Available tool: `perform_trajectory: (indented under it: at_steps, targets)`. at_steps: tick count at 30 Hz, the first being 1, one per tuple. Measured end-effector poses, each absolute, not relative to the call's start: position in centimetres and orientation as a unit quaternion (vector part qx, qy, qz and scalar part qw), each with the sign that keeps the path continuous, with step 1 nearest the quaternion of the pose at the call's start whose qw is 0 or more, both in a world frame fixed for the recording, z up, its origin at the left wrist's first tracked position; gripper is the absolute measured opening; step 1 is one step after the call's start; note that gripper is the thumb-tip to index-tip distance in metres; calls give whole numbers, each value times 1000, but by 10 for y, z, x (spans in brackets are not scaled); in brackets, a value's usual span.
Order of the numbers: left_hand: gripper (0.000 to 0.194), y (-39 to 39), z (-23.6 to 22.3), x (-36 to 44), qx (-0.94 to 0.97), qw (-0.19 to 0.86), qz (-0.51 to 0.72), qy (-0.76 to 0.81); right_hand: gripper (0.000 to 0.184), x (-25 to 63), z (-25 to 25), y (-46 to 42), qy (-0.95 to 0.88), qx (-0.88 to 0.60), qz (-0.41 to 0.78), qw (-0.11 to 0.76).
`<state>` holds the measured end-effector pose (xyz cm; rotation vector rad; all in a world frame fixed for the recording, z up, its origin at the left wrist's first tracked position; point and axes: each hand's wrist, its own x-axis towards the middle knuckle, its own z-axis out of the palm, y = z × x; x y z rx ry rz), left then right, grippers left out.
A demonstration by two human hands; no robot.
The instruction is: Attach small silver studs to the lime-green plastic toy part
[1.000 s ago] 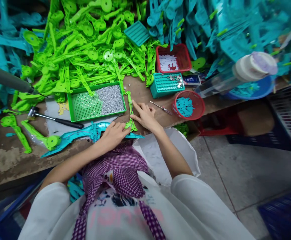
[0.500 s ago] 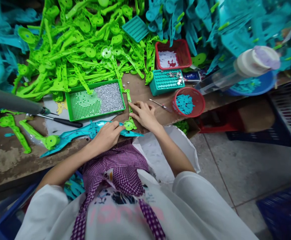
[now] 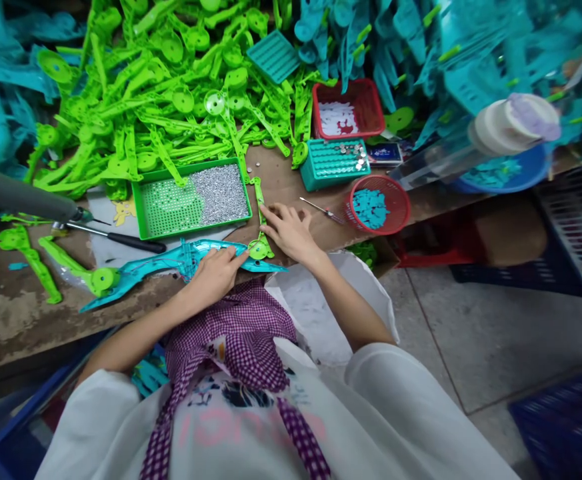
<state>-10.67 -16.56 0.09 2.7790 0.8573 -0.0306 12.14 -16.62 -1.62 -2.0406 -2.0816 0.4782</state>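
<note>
At the near edge of the worktop (image 3: 291, 183), a long teal plastic arm (image 3: 171, 265) lies flat, its long axis running left to right, roughly along the edge. Its left end carries a green disc and points toward the loose green pieces at the left; its thin right tip pokes out past the hands toward the person's right. It looks like a light, stiff moulded part, thin enough to flex if lifted by one end, so the thicker middle is probably the safest place to take hold.

Across it lies a smaller green strip (image 3: 259, 220), its long axis pointing away from the person toward the green tray (image 3: 143, 220) of small silver bits, with its round end resting on the teal arm. This piece also seems light and rigid, smooth and likely a little slippery; its round end or flat edges would likely give the best purchase.

The left hand (image 3: 215, 272) rests on the teal arm, fingers curled and pressing it down, fingertips touching the strip's round end. The right hand (image 3: 291, 233) lies flat with fingers spread just beside the strip, forefinger touching its edge, closed on nothing.

Near the right hand lies a small screwdriver (image 3: 321, 211).
</note>
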Motion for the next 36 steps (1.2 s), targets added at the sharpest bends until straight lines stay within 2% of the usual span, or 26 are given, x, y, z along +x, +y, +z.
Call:
perform_trajectory:
  at_steps: [6,13,20,31,36]
  targets:
    - [44,-159,3,-108,946,140,-10,291,35,117,-12,-191,-798,-551,182,161]
    - [34,-151,-3,-120,941,170,42,289,33,115,-15,-202,-809,-542,201,107]
    - [33,-141,8,-121,951,163,-2,262,37,105,-4,-205,-819,-542,185,44]
    - [32,-137,8,-113,951,172,-23,256,36,116,-16,-212,-844,-503,170,74]
    - [29,-110,16,-114,932,222,-29,286,40,109,-10,-213,-836,-517,171,69]
